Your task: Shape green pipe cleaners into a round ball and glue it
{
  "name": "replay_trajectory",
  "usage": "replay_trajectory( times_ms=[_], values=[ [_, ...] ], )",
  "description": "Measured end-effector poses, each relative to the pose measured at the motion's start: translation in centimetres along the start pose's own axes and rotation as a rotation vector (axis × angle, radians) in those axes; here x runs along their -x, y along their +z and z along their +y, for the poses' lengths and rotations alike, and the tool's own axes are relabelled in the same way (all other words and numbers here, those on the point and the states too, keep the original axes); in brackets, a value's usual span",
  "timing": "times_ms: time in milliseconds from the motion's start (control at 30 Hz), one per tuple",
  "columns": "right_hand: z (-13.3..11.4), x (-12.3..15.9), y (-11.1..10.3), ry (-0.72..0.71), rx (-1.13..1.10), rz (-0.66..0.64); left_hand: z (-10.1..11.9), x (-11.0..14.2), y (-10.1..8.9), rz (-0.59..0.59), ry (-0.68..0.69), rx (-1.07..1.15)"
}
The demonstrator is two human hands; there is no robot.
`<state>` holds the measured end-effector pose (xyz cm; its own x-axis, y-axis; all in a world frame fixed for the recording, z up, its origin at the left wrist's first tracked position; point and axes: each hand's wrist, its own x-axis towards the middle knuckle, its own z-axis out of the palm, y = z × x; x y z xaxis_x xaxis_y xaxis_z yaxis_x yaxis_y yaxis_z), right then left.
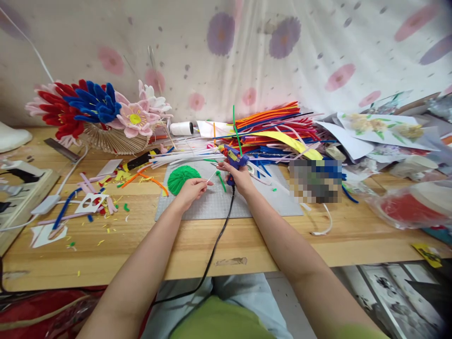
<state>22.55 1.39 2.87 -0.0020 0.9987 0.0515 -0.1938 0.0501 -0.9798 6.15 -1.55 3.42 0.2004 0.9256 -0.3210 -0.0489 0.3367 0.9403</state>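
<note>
My right hand [242, 179] is wrapped round a blue and yellow hot glue gun [237, 159], whose black cord runs down over the table edge. Between the fingertips of my left hand [190, 193] is a thin whitish stick [212, 176], pointing up toward the glue gun's nozzle. Whether stick and nozzle touch, I cannot tell. A round green fuzzy disc [181, 180] lies just beyond my left hand, partly covered by it. Short green chenille pieces [221, 181] rest between both hands on the grey cutting mat [278, 205].
Bundles of coloured chenille stems [271, 120] lie behind the mat. Fuzzy flowers [95, 103] stand at the back left, with a power strip [24, 188] and scraps [102, 221] nearer. Papers [384, 129] and a plastic-wrapped red item [406, 207] occupy the right.
</note>
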Motion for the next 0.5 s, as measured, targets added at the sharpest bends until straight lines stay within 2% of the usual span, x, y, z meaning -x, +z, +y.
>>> replay_trajectory(
  times_ms=[200,367,433,500],
  values=[
    [0.0,-0.2,0.3,0.005,0.032,0.013,0.0,0.0,0.0,0.037,0.029,-0.032],
    [-0.8,0.0,-1.0,0.002,0.159,0.167,-0.3,-0.3,-0.3,0.099,0.095,-0.029],
    [-1.4,0.4,-1.9,0.032,0.260,0.112,-0.4,-0.3,-0.3,0.135,0.102,-0.011],
    [-2.0,1.0,-2.8,0.066,0.347,-0.006,-0.4,-0.4,-0.3,0.168,0.091,-0.001]
  ],
)
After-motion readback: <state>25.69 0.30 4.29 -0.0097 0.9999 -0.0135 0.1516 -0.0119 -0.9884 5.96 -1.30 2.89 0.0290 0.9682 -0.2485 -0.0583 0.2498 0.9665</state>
